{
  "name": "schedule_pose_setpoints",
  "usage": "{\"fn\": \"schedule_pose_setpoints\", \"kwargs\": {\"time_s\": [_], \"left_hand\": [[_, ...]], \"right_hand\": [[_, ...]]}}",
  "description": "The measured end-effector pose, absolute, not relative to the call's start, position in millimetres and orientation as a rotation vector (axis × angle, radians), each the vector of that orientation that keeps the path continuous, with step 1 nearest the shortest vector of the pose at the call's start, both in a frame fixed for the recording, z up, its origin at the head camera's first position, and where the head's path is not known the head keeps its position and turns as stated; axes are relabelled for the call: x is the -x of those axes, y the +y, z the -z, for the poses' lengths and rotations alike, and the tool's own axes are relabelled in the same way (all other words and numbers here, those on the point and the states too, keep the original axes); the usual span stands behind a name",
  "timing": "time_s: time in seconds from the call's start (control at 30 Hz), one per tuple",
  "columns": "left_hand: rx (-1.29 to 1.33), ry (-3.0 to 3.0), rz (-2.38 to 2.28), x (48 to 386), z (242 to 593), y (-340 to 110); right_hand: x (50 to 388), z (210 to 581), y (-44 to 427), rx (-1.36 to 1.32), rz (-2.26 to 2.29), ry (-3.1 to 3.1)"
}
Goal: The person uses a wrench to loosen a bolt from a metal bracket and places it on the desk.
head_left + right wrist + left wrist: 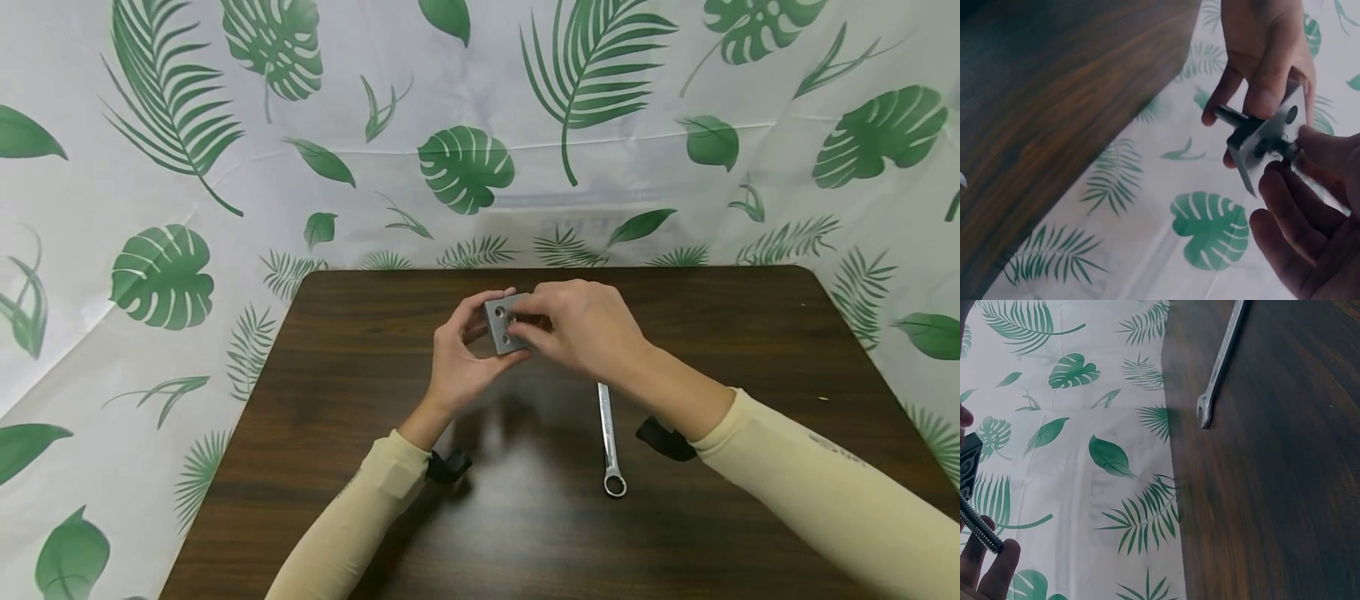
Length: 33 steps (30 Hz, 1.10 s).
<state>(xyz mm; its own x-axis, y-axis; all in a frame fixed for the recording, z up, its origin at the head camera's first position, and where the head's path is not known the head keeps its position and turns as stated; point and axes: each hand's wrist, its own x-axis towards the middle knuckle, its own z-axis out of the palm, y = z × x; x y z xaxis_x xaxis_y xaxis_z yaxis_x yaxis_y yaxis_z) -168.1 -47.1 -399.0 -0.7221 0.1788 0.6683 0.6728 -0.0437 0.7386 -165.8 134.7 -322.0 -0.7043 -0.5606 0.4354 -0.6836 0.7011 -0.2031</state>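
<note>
1. The left hand [461, 362] grips a grey metal block [497, 327] by its edges, thumb on the near side and fingers on the far side; the block is raised over the middle of the table [337, 375], tilted, its face with round holes turned toward the right hand.
2. The right hand [588, 325] comes in from the right, thumb and fingers pinching a small metal piece [1288, 150] against that face; whether the piece is a nut or a bolt head cannot be told.
3. A threaded rod [982, 531] stands out from the block, its end just beside the left fingertips.
4. A wrench [608, 433] lies on the table to the right of the block and nearer, ring end at the near side.
5. Pale yellow sleeves [817, 475] cover both forearms, with a black device [666, 439] at each wrist.
6. A white sheet [300, 200] printed with green leaves spreads beyond the dark wood-grain table at the far, left and right sides.
</note>
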Motion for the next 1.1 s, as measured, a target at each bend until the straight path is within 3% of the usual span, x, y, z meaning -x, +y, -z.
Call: {"fn": "schedule_pose_setpoints", "kwargs": {"time_s": [0.17, 0.4, 0.63, 0.9, 1.1], "left_hand": [[0.884, -1.867, 1.807, 168.8, 400.0, -47.9], [0.901, -1.85, 1.813, 168.4, 400.0, -47.8], [0.888, -1.857, 1.826, 167.4, 401.8, -48.8], [0.906, -1.848, 1.84, 167.8, 402.2, -48.0], [0.89, -1.853, 1.825, 168.0, 401.2, -49.1]], "right_hand": [[165.2, 323.7, 135.9, -1.053, -0.533, -2.521], [165.7, 327.0, 134.6, -0.894, -0.535, -2.566], [166.0, 329.1, 136.8, -1.115, -0.509, -2.492], [164.2, 329.7, 134.8, -0.917, -0.518, -2.558], [166.1, 328.9, 136.1, -1.13, -0.508, -2.437]]}}
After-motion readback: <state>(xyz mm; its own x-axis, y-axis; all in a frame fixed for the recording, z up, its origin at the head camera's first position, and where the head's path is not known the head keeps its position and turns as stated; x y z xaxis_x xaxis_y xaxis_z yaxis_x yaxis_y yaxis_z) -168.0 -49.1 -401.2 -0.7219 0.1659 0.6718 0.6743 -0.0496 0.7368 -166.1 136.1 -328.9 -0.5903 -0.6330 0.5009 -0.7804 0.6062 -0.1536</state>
